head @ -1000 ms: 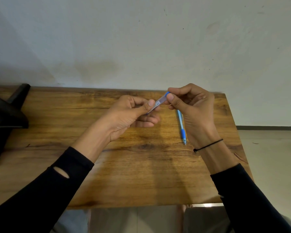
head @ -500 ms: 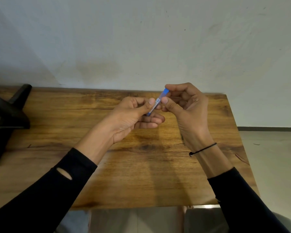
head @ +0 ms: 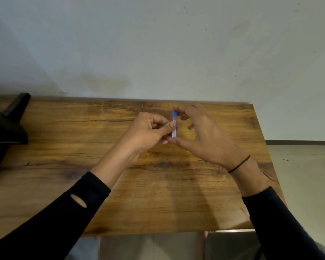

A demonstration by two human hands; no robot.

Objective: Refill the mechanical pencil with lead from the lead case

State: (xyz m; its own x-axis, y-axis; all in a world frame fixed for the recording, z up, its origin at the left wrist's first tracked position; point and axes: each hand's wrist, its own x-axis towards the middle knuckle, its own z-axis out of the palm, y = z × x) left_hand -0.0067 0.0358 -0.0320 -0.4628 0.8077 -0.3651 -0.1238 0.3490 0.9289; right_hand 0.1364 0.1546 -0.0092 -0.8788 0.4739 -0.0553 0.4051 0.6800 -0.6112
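Note:
The lead case (head: 174, 118), a thin clear tube with a blue cap on top, stands almost upright above the wooden table (head: 83, 147). My left hand (head: 148, 133) pinches its middle between thumb and fingers. My right hand (head: 208, 141) spans it lengthwise, with the thumb at the bottom end and a fingertip at the blue cap. The mechanical pencil lies under my right hand and is almost entirely hidden; a small glint near the wrist may be its tip.
A black stand (head: 8, 126) occupies the table's far left edge. A plain wall rises right behind the table. The table's right edge drops to a tiled floor (head: 304, 175). Both forearms are in black sleeves.
The lead case has turned from slanted to nearly upright. My right hand has opened from a pinch at the cap to a span over both ends, and now covers the pencil on the table.

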